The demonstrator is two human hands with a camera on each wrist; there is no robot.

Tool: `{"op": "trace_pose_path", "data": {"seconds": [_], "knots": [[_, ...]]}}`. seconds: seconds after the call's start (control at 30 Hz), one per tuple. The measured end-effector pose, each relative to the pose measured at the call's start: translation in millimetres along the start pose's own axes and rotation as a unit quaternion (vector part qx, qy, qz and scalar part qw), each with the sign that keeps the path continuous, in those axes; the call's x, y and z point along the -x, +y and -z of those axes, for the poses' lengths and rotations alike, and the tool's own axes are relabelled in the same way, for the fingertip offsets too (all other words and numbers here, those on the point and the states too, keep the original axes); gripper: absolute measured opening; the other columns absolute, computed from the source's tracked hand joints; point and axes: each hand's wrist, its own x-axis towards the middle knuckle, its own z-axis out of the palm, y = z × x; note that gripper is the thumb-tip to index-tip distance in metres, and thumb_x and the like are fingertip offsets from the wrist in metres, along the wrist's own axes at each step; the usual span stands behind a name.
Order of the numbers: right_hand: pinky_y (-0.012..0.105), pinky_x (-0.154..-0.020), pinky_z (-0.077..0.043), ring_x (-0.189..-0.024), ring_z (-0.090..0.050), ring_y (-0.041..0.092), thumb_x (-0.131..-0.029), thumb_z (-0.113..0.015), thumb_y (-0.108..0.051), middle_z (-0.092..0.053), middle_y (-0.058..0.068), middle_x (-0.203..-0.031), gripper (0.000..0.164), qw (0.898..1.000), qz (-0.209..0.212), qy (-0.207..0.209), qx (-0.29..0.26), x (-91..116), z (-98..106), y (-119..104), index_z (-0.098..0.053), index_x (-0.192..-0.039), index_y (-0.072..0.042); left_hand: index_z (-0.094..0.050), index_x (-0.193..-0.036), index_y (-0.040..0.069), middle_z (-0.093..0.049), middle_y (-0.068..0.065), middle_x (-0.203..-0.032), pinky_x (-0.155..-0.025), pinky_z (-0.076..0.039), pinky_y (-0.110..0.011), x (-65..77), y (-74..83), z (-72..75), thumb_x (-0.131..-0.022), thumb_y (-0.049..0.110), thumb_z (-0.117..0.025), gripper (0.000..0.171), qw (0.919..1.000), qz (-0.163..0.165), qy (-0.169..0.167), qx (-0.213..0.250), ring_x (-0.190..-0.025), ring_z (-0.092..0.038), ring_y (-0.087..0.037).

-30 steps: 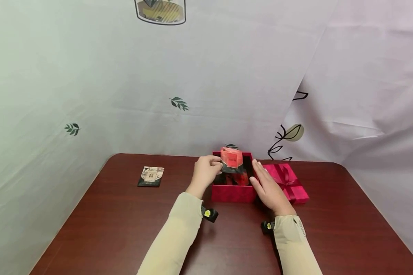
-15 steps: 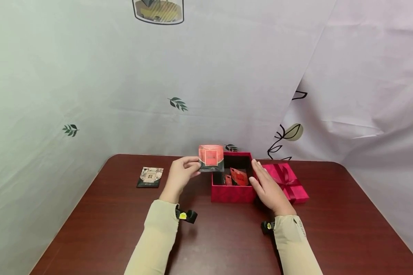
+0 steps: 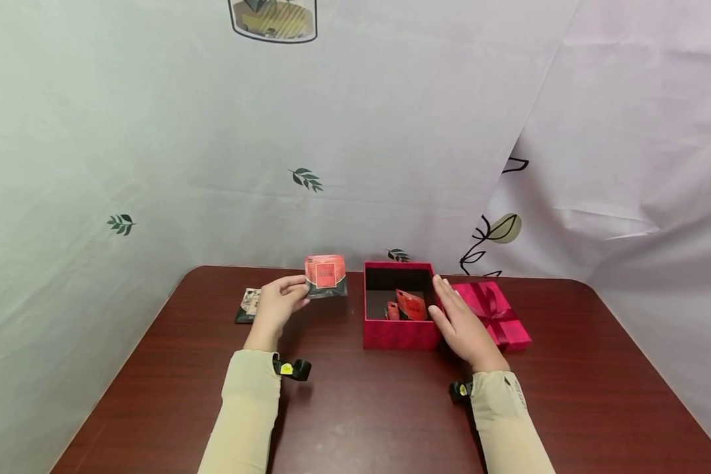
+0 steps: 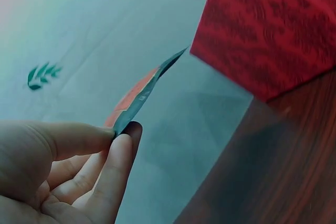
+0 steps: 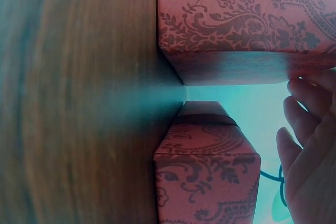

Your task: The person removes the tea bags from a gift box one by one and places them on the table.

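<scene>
Between thumb and fingers my left hand (image 3: 280,306) pinches a red and black sachet (image 3: 326,275) by its left edge, held up to the left of the red box (image 3: 403,334). Seen edge-on in the left wrist view, the sachet (image 4: 137,97) looks thin and slightly bent. Inside the box lie red sachets (image 3: 411,305), partly hidden by the front wall. My right hand (image 3: 463,324) rests against the box's right side with fingers extended; the right wrist view has the fingertips at the patterned box wall (image 5: 236,17). Behind my left hand, a cream and black sachet (image 3: 250,301) lies partly covered.
Right of the box lies its red lid (image 3: 498,316) with a ribbon bow, close to my right hand. Everything stands on a dark brown wooden table (image 3: 367,408). A pale patterned cloth (image 3: 355,131) hangs behind the table's back edge.
My left hand has lifted the red and black sachet out of the box and carried it left, now partly covering the cream sachet. The right hand has stayed at the box.
</scene>
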Motion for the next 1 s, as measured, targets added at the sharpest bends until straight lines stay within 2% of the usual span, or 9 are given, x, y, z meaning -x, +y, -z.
{"op": "trace_pose_path", "data": {"seconds": [0.1, 0.33, 0.43, 0.63, 0.8, 1.0], "knots": [[0.053, -0.122, -0.019, -0.153, -0.019, 0.035, -0.105, -0.052, -0.03, -0.022, 0.009, -0.167, 0.066, 1.0, -0.001, -0.001, 0.0, 0, 0, 0, -0.024, -0.162, -0.011, -0.06, -0.135, -0.005, -0.068, -0.022, -0.121, -0.09, -0.057, -0.035, -0.7, -4.2, 8.4, -0.1, 0.003, -0.061, 0.036, 0.9999, 0.012, 0.001, -0.008, -0.085, -0.067, -0.003], [0.053, -0.121, -0.02, -0.153, -0.019, 0.032, -0.106, -0.051, -0.034, -0.023, 0.009, -0.167, 0.066, 1.0, 0.005, 0.0, -0.003, 0, -1, -1, -0.026, -0.161, -0.01, -0.058, -0.136, -0.008, -0.065, -0.026, -0.124, -0.078, -0.057, -0.02, -1.7, -12.7, 21.8, -0.1, 0.0, -0.057, 0.037, 0.9991, 0.027, 0.026, -0.022, -0.087, -0.065, -0.004], [0.053, -0.121, -0.02, -0.153, -0.02, 0.034, -0.106, -0.049, -0.036, -0.024, 0.01, -0.167, 0.065, 1.0, 0.009, 0.004, -0.001, 1, -1, -1, -0.027, -0.161, -0.008, -0.057, -0.136, -0.009, -0.063, -0.028, -0.126, -0.076, -0.056, -0.018, -2.5, -17.9, 25.0, -0.1, -0.001, -0.055, 0.037, 0.9983, 0.031, 0.033, -0.038, -0.089, -0.064, -0.006], [0.054, -0.121, -0.02, -0.152, -0.021, 0.035, -0.106, -0.049, -0.036, -0.024, 0.012, -0.166, 0.065, 1.0, 0.007, 0.005, 0.0, 1, 0, 0, -0.027, -0.161, -0.007, -0.057, -0.136, -0.01, -0.06, -0.031, -0.128, -0.076, -0.056, -0.018, -3.0, -24.3, 30.0, -0.1, -0.003, -0.053, 0.037, 0.996, 0.039, 0.042, -0.069, -0.094, -0.065, -0.013], [0.055, -0.121, -0.021, -0.154, -0.019, 0.033, -0.106, -0.048, -0.041, -0.023, 0.009, -0.167, 0.068, 1.0, -0.009, -0.004, -0.003, 2, 1, -1, -0.025, -0.162, -0.011, -0.056, -0.137, -0.01, -0.058, -0.031, -0.132, -0.078, -0.057, -0.022, -1.6, -26.3, 34.9, -0.1, -0.003, -0.052, 0.038, 0.9932, 0.048, 0.034, -0.1, -0.103, -0.066, -0.021], [0.056, -0.12, -0.022, -0.154, -0.017, 0.033, -0.106, -0.048, -0.043, -0.022, 0.01, -0.167, 0.069, 1.0, -0.007, -0.007, 0.002, 1, 1, 0, -0.024, -0.162, -0.011, -0.059, -0.132, -0.013, -0.056, -0.034, -0.133, -0.075, -0.058, -0.024, -0.8, -28.9, 40.2, -0.098, -0.003, -0.053, 0.036, 0.9876, 0.048, 0.027, -0.147, -0.091, -0.069, -0.016]]}}
